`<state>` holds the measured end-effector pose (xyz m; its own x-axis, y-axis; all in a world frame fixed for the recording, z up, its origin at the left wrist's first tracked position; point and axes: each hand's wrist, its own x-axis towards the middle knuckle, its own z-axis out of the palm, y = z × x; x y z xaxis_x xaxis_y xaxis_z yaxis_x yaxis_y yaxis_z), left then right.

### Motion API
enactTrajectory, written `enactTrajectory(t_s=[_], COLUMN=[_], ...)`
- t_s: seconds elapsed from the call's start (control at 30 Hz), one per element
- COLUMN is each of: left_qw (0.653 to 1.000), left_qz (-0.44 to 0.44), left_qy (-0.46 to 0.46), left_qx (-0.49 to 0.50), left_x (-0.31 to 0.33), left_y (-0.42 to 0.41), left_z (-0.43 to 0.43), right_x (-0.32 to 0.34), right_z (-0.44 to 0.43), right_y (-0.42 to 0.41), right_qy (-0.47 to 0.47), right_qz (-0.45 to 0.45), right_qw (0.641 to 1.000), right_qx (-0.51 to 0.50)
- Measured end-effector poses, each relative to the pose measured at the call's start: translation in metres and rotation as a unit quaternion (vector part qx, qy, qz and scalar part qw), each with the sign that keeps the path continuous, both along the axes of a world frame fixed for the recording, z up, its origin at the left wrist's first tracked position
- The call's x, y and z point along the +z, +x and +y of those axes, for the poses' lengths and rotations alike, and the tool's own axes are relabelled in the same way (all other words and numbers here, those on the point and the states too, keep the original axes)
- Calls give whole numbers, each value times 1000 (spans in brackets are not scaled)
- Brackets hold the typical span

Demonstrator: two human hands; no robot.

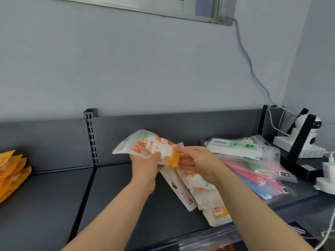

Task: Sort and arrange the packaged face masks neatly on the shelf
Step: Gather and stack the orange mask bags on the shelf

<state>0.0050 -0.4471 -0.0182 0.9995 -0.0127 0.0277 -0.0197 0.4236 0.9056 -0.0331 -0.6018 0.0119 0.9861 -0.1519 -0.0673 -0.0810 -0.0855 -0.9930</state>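
Observation:
A white and orange mask pack point(145, 144) with red "MAS" lettering is held above the dark shelf point(126, 196). My left hand point(145, 166) grips it from below. My right hand point(194, 161) pinches its orange end from the right. Under my hands lie two more white and orange packs point(204, 192), flat on the shelf. To their right sits a loose heap of clear packs with pink, blue and green masks point(253, 163). A row of orange packs point(12, 171) stands at the far left of the shelf.
A slotted upright point(91, 138) and a seam divide the shelf into two bays. A white camera point(306, 136) on a black stand, a white plug adapter point(328, 171) and cables sit at the right end. The shelf's front edge has packs below it point(208, 245).

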Motion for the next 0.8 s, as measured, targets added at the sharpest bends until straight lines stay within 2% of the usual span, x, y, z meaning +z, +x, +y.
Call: enactTrajectory(t_s=[0.07,0.1,0.17,0.23,0.3,0.4,0.5,0.53,0.6,0.67,0.73,0.8], left_qw=[998,995,987,985,985,986,985,984,984,982,985,991], left_qz=[-12,-20,-40,-46,-44,-59,-84,-91,-106,-132,-126,-78], left_qy=[38,61,101,120,127,129,141,143,139,131,113,98], left_qx=[54,80,114,115,106,83,60,54,39,16,22,49], left_x=[-3,-6,-13,-21,-29,-38,-43,-44,-45,-43,-44,-48], left_y=[5,8,11,13,11,3,-4,-6,-12,-19,-23,-23], left_z=[17,27,45,57,62,63,64,64,64,62,61,64], right_x=[4,4,1,-5,-12,-18,-22,-21,-20,-20,-23,-26], right_z=[-12,-21,-39,-47,-46,-38,-31,-28,-21,-13,-7,0], right_y=[-8,-12,-16,-21,-24,-24,-16,-14,-8,-3,3,8], right_qy=[-200,-299,-429,-490,-514,-533,-616,-628,-609,-561,-476,-338], right_qz=[-18,-21,20,105,153,158,161,164,166,154,141,126], right_qw=[979,952,901,865,844,830,771,761,775,813,867,933], right_qx=[-43,-64,-66,-25,18,41,33,28,5,-24,-36,-16])
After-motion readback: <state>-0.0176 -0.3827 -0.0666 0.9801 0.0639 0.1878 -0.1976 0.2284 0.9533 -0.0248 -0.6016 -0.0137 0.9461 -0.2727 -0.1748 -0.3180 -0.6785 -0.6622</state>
